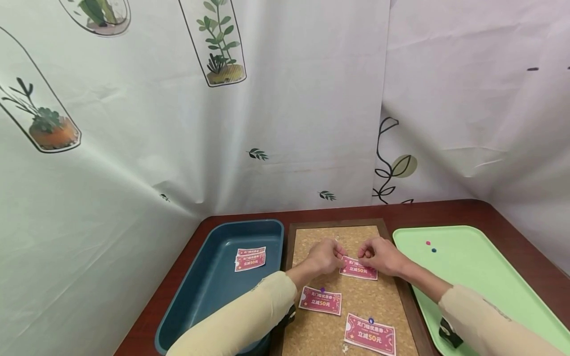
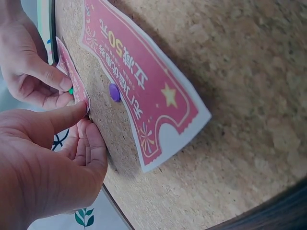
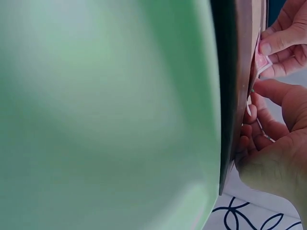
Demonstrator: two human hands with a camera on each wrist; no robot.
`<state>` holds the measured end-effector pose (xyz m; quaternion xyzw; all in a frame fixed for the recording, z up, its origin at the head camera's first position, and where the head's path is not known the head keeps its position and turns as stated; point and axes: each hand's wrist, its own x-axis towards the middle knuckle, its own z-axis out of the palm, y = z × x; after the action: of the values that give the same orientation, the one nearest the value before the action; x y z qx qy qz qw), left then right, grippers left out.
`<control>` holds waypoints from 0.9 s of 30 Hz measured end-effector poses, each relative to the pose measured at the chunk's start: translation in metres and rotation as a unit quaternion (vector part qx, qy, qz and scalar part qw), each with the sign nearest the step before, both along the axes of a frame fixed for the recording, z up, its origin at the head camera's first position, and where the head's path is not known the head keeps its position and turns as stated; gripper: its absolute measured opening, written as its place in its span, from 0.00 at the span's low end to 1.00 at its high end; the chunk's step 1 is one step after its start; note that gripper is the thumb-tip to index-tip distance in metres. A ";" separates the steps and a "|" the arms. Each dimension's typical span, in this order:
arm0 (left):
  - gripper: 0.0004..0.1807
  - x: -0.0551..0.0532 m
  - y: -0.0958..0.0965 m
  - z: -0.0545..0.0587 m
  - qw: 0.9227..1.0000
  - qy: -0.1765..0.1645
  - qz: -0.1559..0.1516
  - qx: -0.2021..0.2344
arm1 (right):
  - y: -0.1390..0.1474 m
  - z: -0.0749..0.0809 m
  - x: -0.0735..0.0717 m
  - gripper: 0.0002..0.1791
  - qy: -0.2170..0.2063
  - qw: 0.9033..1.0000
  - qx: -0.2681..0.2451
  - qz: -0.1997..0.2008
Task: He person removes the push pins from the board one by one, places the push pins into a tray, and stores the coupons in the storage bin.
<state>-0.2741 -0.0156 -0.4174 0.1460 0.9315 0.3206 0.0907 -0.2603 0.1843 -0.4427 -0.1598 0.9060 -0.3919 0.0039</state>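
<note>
On the cork board (image 1: 320, 331), a pink-red printed coupon (image 1: 358, 270) lies between my two hands. My left hand (image 1: 324, 255) pinches its left end between thumb and fingers. At its upper edge, my right hand (image 1: 382, 255) holds a small green thumbtack (image 2: 71, 90) between thumb and finger, mostly covered by the fingertips. Nearer to me, one coupon (image 1: 320, 300) is fixed by a purple thumbtack (image 2: 114, 92), its lower edge lifting off the cork. Another coupon (image 1: 370, 335) has a blue thumbtack (image 1: 371, 321) at its top edge.
Left of the board stands a dark blue tray (image 1: 191, 291) holding overlapping coupons (image 1: 250, 262). A light green tray (image 1: 472, 277) on the right has a pink thumbtack (image 1: 428, 243) and a blue one (image 1: 434, 250). Behind the brown table (image 1: 347, 212) hangs a printed white curtain (image 1: 289, 109).
</note>
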 end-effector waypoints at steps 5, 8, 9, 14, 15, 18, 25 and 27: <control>0.07 0.000 0.000 -0.001 1.000 0.002 0.001 -0.003 | 0.000 0.000 0.000 0.06 0.019 1.000 0.010 -0.006; 0.06 0.000 0.000 -0.002 1.000 0.002 0.003 -0.003 | -0.001 -0.002 -0.001 0.06 0.027 0.999 0.018 -0.008; 0.06 0.000 0.000 -0.002 1.000 0.003 0.003 -0.002 | -0.001 -0.003 -0.001 0.06 0.029 0.999 0.020 -0.009; 0.06 0.001 0.000 -0.002 1.000 0.004 0.006 0.003 | -0.002 -0.007 -0.003 0.08 0.064 0.997 0.038 -0.012; 0.06 0.002 0.000 -0.002 1.000 0.003 0.007 0.003 | -0.002 -0.008 -0.004 0.08 0.069 0.997 0.040 -0.013; 0.05 0.002 0.001 -0.002 1.000 0.002 0.009 0.003 | -0.002 -0.010 -0.006 0.09 0.086 0.995 0.052 -0.017; 0.05 0.000 0.001 -0.001 1.000 0.000 0.016 0.000 | -0.002 -0.011 -0.007 0.09 0.099 0.993 0.054 -0.022; 0.04 -0.001 0.001 -0.002 1.000 0.001 0.017 0.002 | -0.002 -0.011 -0.006 0.09 0.097 0.994 0.050 -0.025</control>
<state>-0.2747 -0.0148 -0.4190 0.1309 0.9332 0.3237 0.0846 -0.2665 0.1818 -0.4536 -0.1739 0.9244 -0.3284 -0.0862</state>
